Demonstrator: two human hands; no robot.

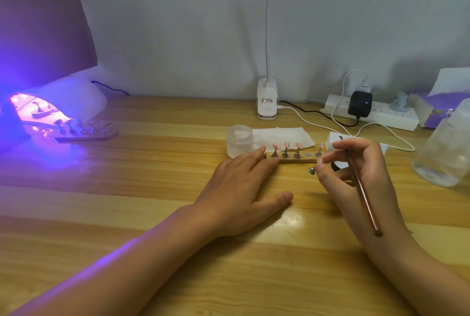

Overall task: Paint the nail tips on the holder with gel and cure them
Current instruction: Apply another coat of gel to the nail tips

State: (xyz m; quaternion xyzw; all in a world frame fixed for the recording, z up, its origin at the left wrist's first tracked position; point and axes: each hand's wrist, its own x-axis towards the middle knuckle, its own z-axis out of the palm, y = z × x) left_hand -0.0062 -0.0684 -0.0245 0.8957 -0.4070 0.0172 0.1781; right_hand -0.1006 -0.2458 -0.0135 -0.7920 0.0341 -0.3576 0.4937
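Fingers (pixel 328 159) of the right hand (pixel 363 173) pinch a stand (pixel 311 170) and hold a brush (pixel 361 188). Just far of it is the empty spot (pixel 308 155) on the holder (pixel 292 161). The left hand (pixel 236 188) lies flat, touching the holder.

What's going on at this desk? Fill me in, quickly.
A person's left hand lies flat on the wooden table, fingertips touching the left end of the wooden strip holder. Their right hand pinches a small metal stand with a pink tip, held just in front of the holder, with a thin brown-handled brush tucked between its fingers. Four stands are on the strip, one grey spot empty. A second holder sits at the mouth of the white curing lamp, which glows purple.
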